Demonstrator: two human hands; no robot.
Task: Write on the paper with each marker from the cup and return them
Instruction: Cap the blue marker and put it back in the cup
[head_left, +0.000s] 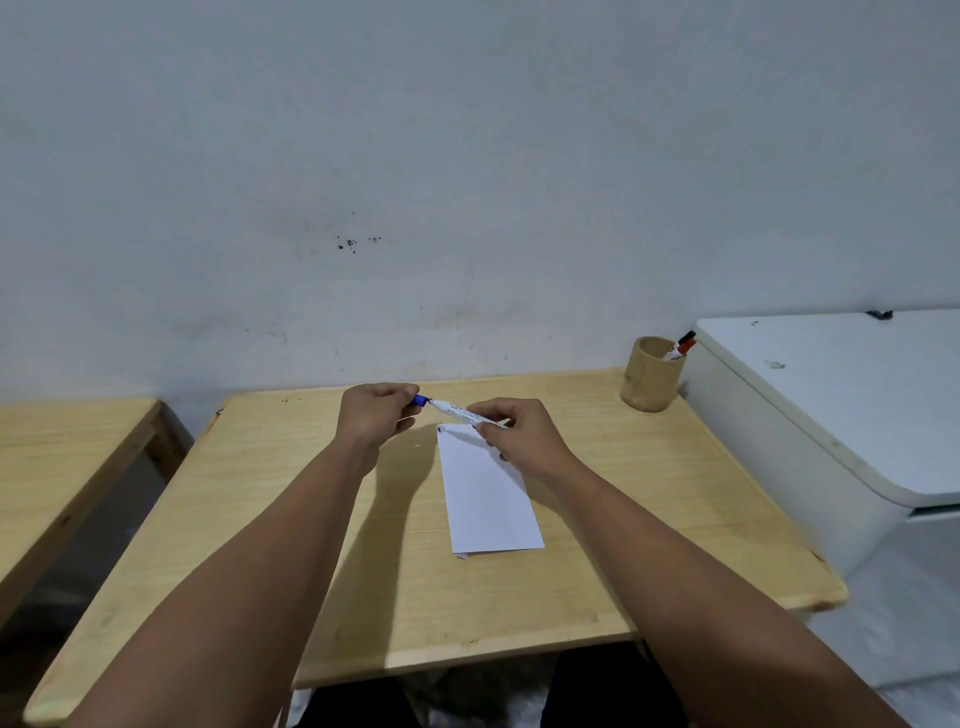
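A white marker (460, 412) with a blue cap (420, 400) is held level above the far end of the paper (488, 493). My left hand (376, 415) is closed around the blue cap. My right hand (519, 434) pinches the marker's barrel at its other end. The folded white paper lies flat in the middle of the wooden table (649, 519), with a small blue mark at its far left corner. A bamboo cup (652, 376) stands at the table's far right corner and holds two markers (679, 347), one with a red cap and one with a black cap.
A white appliance (831, 415) with a closed lid stands right of the table, close to the cup. A second wooden table (62, 467) sits to the left across a gap. A pale wall rises just behind both tables.
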